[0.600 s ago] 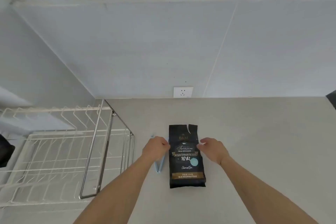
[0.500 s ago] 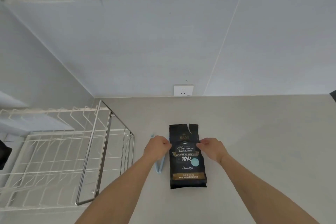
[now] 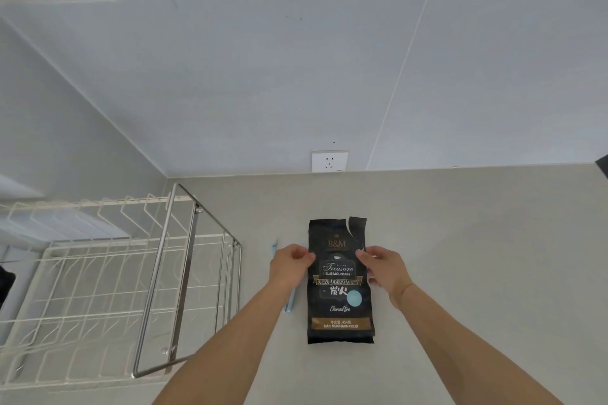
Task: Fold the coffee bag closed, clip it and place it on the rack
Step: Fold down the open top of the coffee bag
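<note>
A black coffee bag (image 3: 340, 306) lies flat on the beige counter, its torn top edge pointing toward the wall. My left hand (image 3: 289, 268) pinches the bag's left edge just below the top. At the opposite edge, my right hand (image 3: 385, 270) grips the same height. A light blue clip (image 3: 289, 304) lies on the counter just left of the bag, mostly hidden under my left hand and forearm. The wire rack (image 3: 98, 273) stands at the left.
The rack has a white wire basket and a chrome frame (image 3: 158, 276) rising beside it. A white wall socket (image 3: 330, 160) sits on the grey wall behind the bag. A dark object (image 3: 602, 163) pokes in at the right edge.
Both hands stay on the bag's upper edges. The view has shifted slightly; the bag and clip lie where they were.
</note>
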